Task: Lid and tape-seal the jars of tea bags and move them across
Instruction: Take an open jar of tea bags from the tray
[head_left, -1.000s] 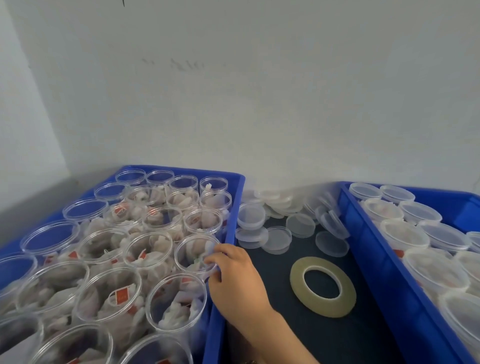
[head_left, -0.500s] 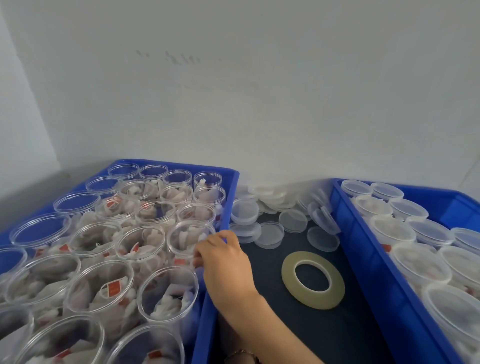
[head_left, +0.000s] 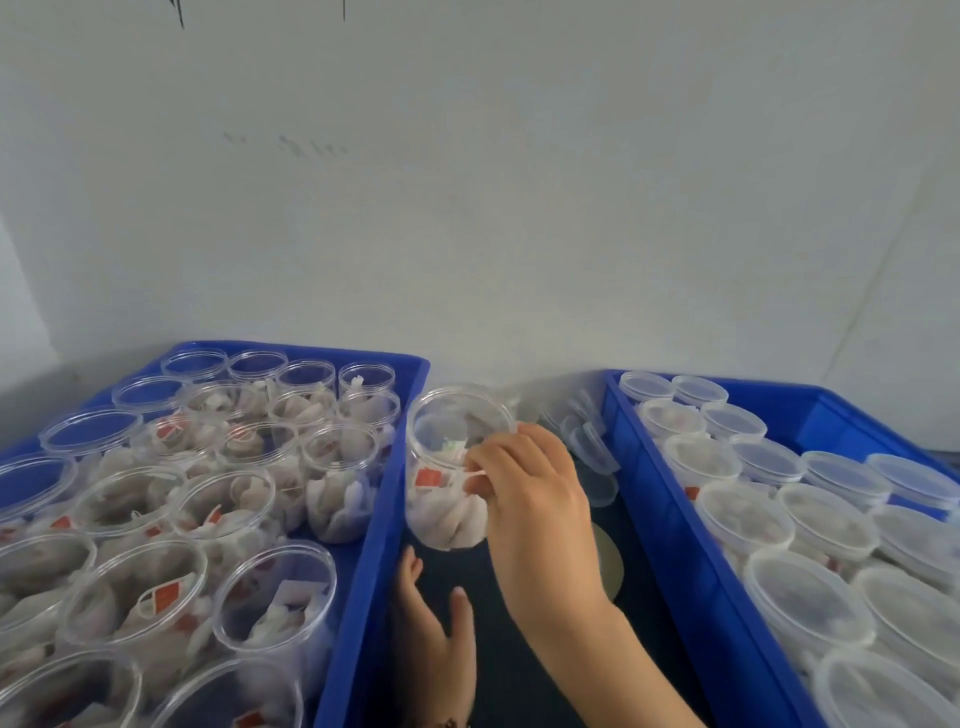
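My right hand (head_left: 524, 488) grips a clear open jar of tea bags (head_left: 448, 467) by its side and holds it above the dark gap between the two blue trays. Under the jar, my left hand (head_left: 436, 623) is open with its fingers straight. The left blue tray (head_left: 363, 571) holds several open jars of tea bags (head_left: 171, 493). The right blue tray (head_left: 670, 499) holds several lidded jars (head_left: 779, 525). The tape roll (head_left: 610, 564) lies on the dark surface, mostly hidden by my right wrist.
Loose clear lids (head_left: 587, 441) lie piled at the back of the gap between the trays. A white wall (head_left: 467, 208) stands close behind everything.
My right hand took hold of a jar at the left tray's right edge and lifted it out over the gap. My left hand has come into view below it.
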